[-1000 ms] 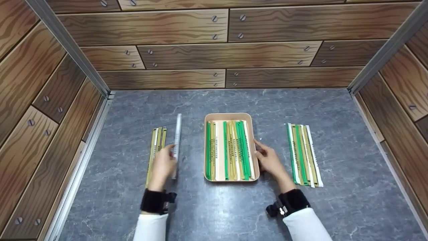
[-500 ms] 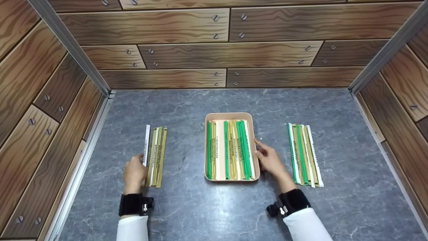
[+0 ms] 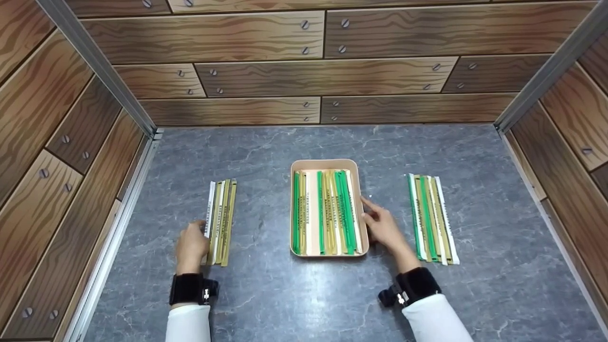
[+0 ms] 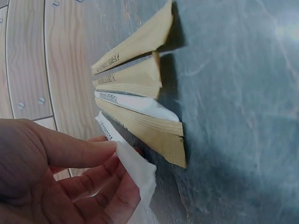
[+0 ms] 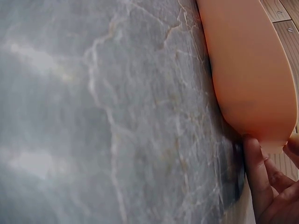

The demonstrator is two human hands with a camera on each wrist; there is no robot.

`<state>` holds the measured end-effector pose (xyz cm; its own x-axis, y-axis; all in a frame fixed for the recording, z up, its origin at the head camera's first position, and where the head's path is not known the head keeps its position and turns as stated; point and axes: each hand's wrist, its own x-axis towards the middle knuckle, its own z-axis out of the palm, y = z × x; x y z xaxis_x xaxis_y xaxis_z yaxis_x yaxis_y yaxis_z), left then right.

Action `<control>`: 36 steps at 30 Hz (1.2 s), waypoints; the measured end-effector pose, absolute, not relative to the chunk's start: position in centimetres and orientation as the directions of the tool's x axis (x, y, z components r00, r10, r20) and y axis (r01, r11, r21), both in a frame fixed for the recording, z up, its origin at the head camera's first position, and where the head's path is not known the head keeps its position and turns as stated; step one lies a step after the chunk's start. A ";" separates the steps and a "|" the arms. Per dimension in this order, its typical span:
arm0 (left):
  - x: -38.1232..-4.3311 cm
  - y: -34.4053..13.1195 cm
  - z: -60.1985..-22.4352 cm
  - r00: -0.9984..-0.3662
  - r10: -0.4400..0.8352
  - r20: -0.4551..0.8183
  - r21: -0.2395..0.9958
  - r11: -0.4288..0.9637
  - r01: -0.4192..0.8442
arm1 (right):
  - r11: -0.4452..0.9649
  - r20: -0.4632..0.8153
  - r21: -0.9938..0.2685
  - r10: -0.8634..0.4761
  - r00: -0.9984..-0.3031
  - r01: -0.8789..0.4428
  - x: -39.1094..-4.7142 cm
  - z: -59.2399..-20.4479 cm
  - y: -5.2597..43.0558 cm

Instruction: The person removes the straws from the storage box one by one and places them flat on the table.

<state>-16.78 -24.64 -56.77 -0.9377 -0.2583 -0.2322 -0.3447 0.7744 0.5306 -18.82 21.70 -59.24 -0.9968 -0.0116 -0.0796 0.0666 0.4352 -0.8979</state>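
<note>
In the head view my left hand (image 3: 192, 242) is at the left end of the left row, pinching a white paper-wrapped straw (image 3: 209, 204). The left wrist view shows my thumb and fingers on this straw (image 4: 133, 161), its crumpled end pointing towards the camera. Beside it lie tan wrapped straws (image 4: 149, 133) and one white wrapped straw (image 4: 140, 105). My right hand (image 3: 384, 228) touches the right outer side of a beige tray (image 3: 324, 165). In the right wrist view its fingertips meet the tray's wall (image 5: 252, 70) near one corner.
Green, tan and white wrapped straws (image 3: 346, 213) lie lengthwise in the tray, with a bare strip of tray floor left of centre. Another mixed row of straws (image 3: 431, 221) lies on the grey marbled table (image 3: 304, 299) at the right. Wood-patterned walls (image 3: 266, 78) enclose the table.
My left hand has carried the white straw leftwards, from between the row and the tray to the row's left side, then shifted it slightly closer. My right hand stays at the tray.
</note>
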 end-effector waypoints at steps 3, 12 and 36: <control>-16.8 -24.6 -56.8 -0.941 -0.255 -0.221 0.537 0.774 -0.336 | 0.437 -0.070 -0.898 -0.014 -0.997 0.057 -18.8 -59.2 21.7; -16.9 -24.4 -56.7 -0.940 -0.249 -0.232 0.537 0.773 -0.338 | 0.456 -0.080 -0.888 -0.019 -0.997 0.063 -18.9 -59.2 21.7; -18.3 -9.7 -52.6 -0.986 0.160 0.045 0.691 0.708 0.146 | 0.411 -0.100 -0.908 -0.024 -0.995 0.081 -18.7 -59.1 21.7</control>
<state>-18.31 -9.71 -52.61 -0.9862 0.1595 0.0450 0.1460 0.7078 0.6912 -18.68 21.67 -59.07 -0.9947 -0.0238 -0.0997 0.0812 0.4105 -0.9082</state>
